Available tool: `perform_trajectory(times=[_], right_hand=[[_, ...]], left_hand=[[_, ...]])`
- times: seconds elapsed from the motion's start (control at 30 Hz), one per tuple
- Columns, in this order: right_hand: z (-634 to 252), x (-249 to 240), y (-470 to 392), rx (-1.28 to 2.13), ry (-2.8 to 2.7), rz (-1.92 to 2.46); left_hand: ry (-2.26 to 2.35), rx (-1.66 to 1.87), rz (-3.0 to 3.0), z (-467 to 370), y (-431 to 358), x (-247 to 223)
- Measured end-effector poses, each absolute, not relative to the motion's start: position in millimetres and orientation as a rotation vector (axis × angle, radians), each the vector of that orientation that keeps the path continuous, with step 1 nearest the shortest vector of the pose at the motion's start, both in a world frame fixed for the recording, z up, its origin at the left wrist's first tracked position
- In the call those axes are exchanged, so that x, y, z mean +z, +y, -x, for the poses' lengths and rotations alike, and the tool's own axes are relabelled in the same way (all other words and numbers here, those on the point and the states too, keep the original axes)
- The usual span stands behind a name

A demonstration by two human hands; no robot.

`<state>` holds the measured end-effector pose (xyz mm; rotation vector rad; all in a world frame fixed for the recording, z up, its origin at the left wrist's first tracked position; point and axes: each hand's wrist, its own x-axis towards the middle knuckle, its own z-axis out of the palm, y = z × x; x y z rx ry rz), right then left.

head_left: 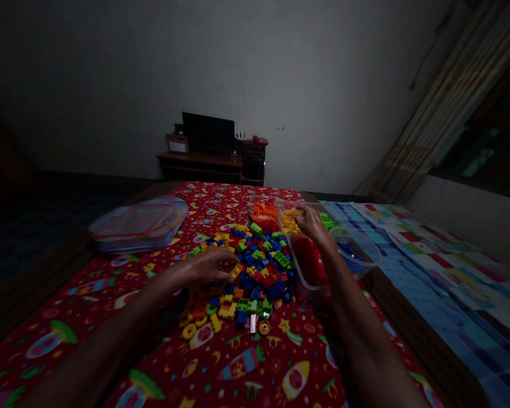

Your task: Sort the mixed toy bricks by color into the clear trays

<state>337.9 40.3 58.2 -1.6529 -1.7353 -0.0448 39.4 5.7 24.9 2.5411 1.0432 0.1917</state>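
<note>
My left hand (216,265) is at the left side of a mixed heap of toy building bricks (259,260). Its thumb and fingers close on a yellow building brick (237,271). Over a clear container of yellow bricks (289,221) is my right hand (310,220), fingers curled down; whatever they may hold is hidden. My right forearm crosses above a container of red bricks (306,262). Orange bricks (264,213), green bricks (328,222) and blue bricks (349,250) sit in separate containers around it.
Stacked clear lids (140,224) lie on the left of the red patterned cloth (255,362). A yellow ring-shaped piece (189,331) and a small wheel-like piece (264,327) lie at the heap's near edge. A monitor (209,134) stands on a desk by the wall.
</note>
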Motion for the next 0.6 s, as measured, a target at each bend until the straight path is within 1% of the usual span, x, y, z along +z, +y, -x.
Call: perform_trajectory(times=[0.13, 0.23, 0.37, 0.5, 0.6], right_hand=[[-336, 58, 38, -0.076, -1.735, 1.587], [-316, 56, 18, 0.006, -1.831, 1.497], [-279, 54, -13, 0.208, -2.207, 1.381], [-245, 47, -34, 0.189, -2.461, 1.215], [-229, 29, -37, 0.131, -2.592, 1.085]], left_hand=[[1.055, 0.163, -2.629, -43, 3, 25], [1.068, 0.193, -2.603, -44, 7, 20], [1.144, 0.29, -2.403, -41, 15, 15], [1.154, 0.352, -2.171, -40, 19, 9], [1.105, 0.484, -1.999, -39, 21, 2]])
